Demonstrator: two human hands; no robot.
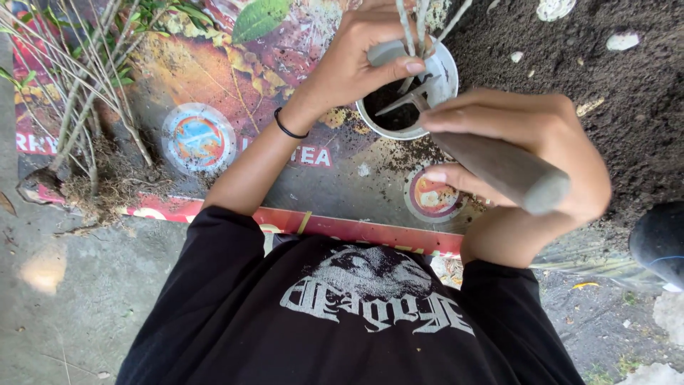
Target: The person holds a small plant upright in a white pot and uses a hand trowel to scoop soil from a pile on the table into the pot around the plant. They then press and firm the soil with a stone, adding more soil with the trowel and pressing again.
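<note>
One left hand (pixel 363 60) pinches three thin grey stems (pixel 417 28) above one white soil-filled cup (pixel 445 85); one right hand (pixel 527 153) grips one wooden-handled trowel (pixel 509 171)

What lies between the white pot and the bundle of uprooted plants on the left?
In the head view, only the printed mat and the left hand's forearm lie between the white pot and the uprooted plants.
</note>
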